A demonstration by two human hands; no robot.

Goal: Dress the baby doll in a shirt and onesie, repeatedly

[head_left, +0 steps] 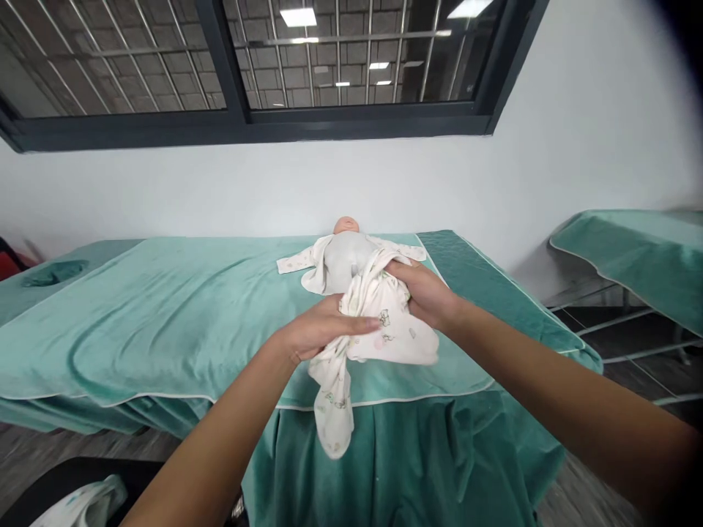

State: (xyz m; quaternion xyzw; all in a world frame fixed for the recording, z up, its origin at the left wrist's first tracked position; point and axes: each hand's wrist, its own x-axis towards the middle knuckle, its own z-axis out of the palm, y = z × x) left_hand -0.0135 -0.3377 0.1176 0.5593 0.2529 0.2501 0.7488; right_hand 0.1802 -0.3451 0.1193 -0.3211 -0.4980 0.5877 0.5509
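Note:
In the head view, a baby doll point(339, 260) with a grey body lies on its back, its head at the wall side. White printed sleeves point(296, 260) spread out on both sides of it. In front of the doll, both hands grip a white baby garment point(392, 329) with small animal prints, bunched at its upper part. My left hand point(324, 326) pinches it with the thumb on top. My right hand point(420, 289) is closed on the upper right side, its fingertips hidden in the folds. One narrow end hangs over the bed's edge. Whether it joins the sleeved piece is unclear.
The doll rests on a bed with a green cover point(165, 315). A white wall and a barred window point(351, 66) stand behind. Another green-covered bed point(642, 256) with a metal frame is at right. A black chair point(82, 476) with cloth on it is at lower left.

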